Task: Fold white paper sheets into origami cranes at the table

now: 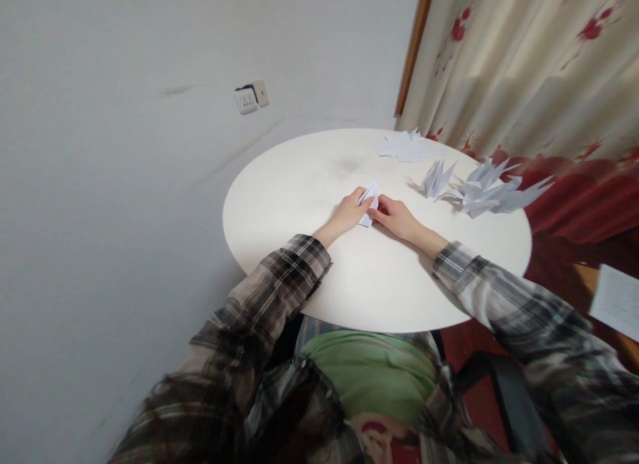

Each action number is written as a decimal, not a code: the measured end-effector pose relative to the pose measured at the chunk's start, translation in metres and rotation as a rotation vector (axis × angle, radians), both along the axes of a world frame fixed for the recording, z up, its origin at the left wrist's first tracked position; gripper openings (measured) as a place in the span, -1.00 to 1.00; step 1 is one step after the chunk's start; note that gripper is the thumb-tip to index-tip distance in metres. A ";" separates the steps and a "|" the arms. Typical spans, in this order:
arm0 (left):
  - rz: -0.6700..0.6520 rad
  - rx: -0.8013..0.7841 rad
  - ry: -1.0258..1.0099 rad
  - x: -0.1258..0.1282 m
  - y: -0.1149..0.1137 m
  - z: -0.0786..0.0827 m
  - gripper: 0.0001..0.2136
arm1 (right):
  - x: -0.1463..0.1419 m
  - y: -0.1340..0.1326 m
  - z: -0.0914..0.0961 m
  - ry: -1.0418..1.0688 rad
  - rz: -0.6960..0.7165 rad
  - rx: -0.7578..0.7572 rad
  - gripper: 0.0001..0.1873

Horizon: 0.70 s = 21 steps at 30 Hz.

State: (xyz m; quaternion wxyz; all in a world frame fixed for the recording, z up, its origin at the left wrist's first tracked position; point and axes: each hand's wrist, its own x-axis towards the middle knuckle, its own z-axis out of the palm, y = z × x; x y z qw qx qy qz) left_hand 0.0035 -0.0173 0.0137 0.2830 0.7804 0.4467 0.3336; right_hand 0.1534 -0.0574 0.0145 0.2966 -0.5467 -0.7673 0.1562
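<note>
A small folded piece of white paper (368,216) is held over the middle of the round white table. My left hand (348,209) is closed on its left side, the thumb lying across the paper. From the right, my right hand (396,218) pinches the paper's edge between thumb and curled fingers. The paper is narrow, with a pointed end facing away from me and layered folds. Part of it is hidden beneath my fingers.
Several folded paper cranes (486,190) stand at the right of the round table (279,204). Behind them lie white paper sheets (399,146). A wall with a socket (245,100) is at left, a curtain (519,71) at right, and a chair armrest (514,397) near my right side.
</note>
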 end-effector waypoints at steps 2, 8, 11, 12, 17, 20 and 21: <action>-0.002 0.004 -0.005 0.000 0.000 -0.001 -0.84 | 0.000 0.000 0.000 0.004 -0.001 -0.006 -0.78; -0.002 0.003 -0.004 0.000 0.001 -0.001 -0.84 | 0.000 0.000 -0.001 0.010 0.002 -0.010 -0.77; -0.003 0.003 -0.009 -0.001 0.001 -0.001 -0.83 | 0.000 0.000 -0.001 -0.004 -0.002 -0.002 -0.77; -0.003 0.003 -0.011 -0.001 0.000 -0.001 -0.83 | 0.000 0.000 -0.001 -0.007 -0.002 -0.001 -0.77; 0.001 -0.006 -0.017 -0.001 0.000 0.000 -0.84 | 0.001 0.000 0.000 -0.015 -0.004 -0.002 -0.76; -0.003 -0.006 -0.013 0.000 -0.001 0.000 -0.82 | 0.001 0.000 -0.001 -0.007 -0.002 -0.001 -0.76; -0.005 -0.005 -0.012 0.000 -0.001 0.000 -0.82 | 0.001 0.001 -0.001 -0.004 -0.001 -0.001 -0.76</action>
